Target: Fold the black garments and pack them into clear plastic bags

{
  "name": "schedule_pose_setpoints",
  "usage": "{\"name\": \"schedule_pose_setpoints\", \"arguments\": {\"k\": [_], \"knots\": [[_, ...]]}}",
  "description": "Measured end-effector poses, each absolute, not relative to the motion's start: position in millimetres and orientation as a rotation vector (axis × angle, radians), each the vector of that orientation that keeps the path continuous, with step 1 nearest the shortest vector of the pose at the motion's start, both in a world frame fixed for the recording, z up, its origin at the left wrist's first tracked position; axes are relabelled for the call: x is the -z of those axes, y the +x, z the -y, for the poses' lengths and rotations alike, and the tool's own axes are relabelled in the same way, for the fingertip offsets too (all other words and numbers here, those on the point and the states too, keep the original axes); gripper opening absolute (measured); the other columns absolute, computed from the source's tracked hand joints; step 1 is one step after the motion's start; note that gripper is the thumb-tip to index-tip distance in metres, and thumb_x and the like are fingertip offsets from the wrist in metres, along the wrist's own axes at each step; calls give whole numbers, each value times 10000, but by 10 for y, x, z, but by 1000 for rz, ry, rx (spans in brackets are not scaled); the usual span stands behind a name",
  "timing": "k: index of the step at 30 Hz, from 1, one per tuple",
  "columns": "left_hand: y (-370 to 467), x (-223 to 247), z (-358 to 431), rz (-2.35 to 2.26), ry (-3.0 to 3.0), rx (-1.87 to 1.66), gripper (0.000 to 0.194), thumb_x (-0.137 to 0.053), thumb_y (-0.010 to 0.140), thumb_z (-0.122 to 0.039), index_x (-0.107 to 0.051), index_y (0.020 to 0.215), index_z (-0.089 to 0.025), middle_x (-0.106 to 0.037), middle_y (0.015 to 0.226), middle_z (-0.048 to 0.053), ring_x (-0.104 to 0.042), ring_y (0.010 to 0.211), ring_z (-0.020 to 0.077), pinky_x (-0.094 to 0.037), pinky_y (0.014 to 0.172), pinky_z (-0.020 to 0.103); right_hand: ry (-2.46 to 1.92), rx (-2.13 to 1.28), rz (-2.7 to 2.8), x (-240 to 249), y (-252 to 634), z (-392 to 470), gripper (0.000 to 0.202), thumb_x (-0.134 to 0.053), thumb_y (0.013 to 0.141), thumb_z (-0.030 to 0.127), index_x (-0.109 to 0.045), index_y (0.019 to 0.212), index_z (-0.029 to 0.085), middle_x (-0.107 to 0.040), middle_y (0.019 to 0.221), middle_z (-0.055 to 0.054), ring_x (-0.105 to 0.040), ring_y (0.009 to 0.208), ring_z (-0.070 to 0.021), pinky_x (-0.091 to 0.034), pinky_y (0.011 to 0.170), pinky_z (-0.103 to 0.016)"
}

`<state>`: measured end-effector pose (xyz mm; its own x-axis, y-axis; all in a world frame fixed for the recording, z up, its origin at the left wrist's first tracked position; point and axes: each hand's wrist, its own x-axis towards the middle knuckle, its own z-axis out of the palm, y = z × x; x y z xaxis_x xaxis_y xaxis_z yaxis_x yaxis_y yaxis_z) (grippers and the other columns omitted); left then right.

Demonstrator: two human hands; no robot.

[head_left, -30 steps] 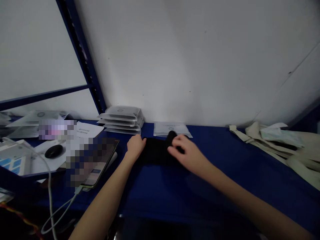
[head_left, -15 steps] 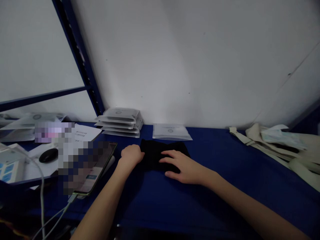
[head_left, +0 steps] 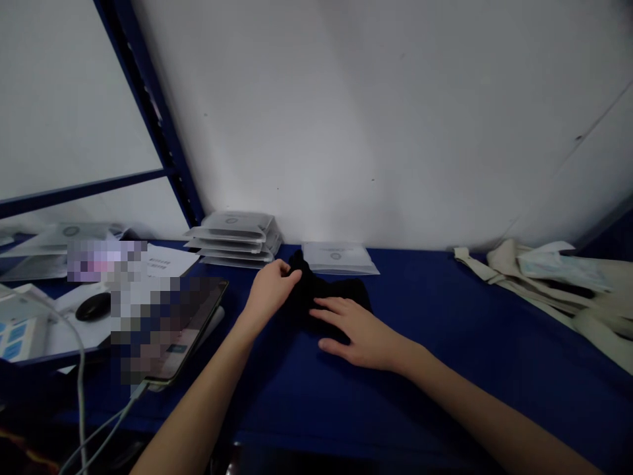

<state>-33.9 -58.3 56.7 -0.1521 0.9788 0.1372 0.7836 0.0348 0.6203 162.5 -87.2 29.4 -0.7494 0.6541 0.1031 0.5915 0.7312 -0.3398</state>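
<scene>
A black cloth, its exact kind too dark to make out, lies on the blue table in front of me. My left hand pinches the cloth's left end and holds it raised off the table. On the cloth's right part rests my right hand, fingers spread and pointing left. Just behind the cloth lies a frosted plastic bag with a round mark, flat against the wall side.
Several frosted bags are stacked behind my left hand. To the left are a charging phone with a cable, papers, a black mouse and a white box. Beige cloth straps lie at the right.
My left hand has lifted the cloth's left end upward and a little to the right, folding it up. My right hand stays on the cloth, nearly unmoved.
</scene>
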Motion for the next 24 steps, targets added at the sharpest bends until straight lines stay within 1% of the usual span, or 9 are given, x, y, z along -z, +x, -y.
{"name": "schedule_pose_setpoints", "arguments": {"k": [3,7,9,12,15,17,19,21,24], "knots": [[-120,-573,701,-1883,1868,-1027,112,-549,775,-248,-573,873,-198,-669,891,18,-612,840,170,-439,731,253,-972,-325,2666,-215,1490,893,495,-436,884,453,-484,1295,180,-478,1331,-131,-398,1234,-282,-297,1018,-485],[128,-529,841,-1766,2019,-909,260,-540,759,-153,-556,1009,-224,-665,1001,21,-607,927,192,-443,808,290,-917,-335,2632,-255,1423,915,424,-512,853,402,-548,1203,166,-566,1204,-129,-494,1111,-268,-380,950,-449],[167,-499,854,-1740,2039,-884,282,-527,751,-122,-556,1013,-224,-664,1008,23,-606,942,195,-442,822,297,-924,-388,2642,-355,1486,924,403,-533,837,403,-580,1157,163,-593,1157,-125,-519,1075,-264,-404,927,-435],[127,-471,811,-1768,1952,-986,263,-521,752,-110,-554,991,-214,-668,981,22,-613,917,186,-448,808,291,-987,-432,2637,-528,1676,925,381,-515,841,399,-605,1137,178,-589,1185,-111,-519,1088,-262,-404,938,-436],[60,-472,768,-1791,1843,-1165,255,-522,750,-108,-547,982,-209,-664,969,19,-611,903,178,-453,793,289,-1077,-435,2656,-610,1863,912,345,-493,828,252,-619,1146,207,-530,1288,-86,-452,1191,-264,-347,1006,-449],[53,-482,772,-1738,1822,-1263,256,-517,749,-107,-542,983,-207,-657,972,21,-606,911,175,-454,799,296,-1097,-461,2728,-590,1917,911,439,-480,767,116,-604,1176,216,-500,1322,-79,-424,1222,-257,-332,1024,-435],[83,-494,804,-1627,1867,-1267,246,-525,746,-120,-542,976,-205,-654,976,22,-602,919,172,-452,815,303,-1063,-463,2783,-530,1894,925,541,-469,717,43,-569,1219,219,-493,1319,-85,-429,1216,-249,-347,1014,-414],[136,-502,852,-1508,1959,-1157,218,-547,741,-148,-554,950,-207,-654,978,18,-599,920,173,-451,825,308,-1049,-450,2770,-453,1815,948,499,-470,739,53,-567,1208,196,-518,1267,-107,-480,1155,-242,-394,968,-390],[196,-501,907,-1420,2102,-967,160,-556,745,-186,-580,901,-208,-655,949,14,-589,912,186,-449,825,323,-1180,-419,2678,-363,1676,980,286,-458,832,155,-622,1063,115,-596,1084,-144,-589,954,-229,-480,815,-354]]}}
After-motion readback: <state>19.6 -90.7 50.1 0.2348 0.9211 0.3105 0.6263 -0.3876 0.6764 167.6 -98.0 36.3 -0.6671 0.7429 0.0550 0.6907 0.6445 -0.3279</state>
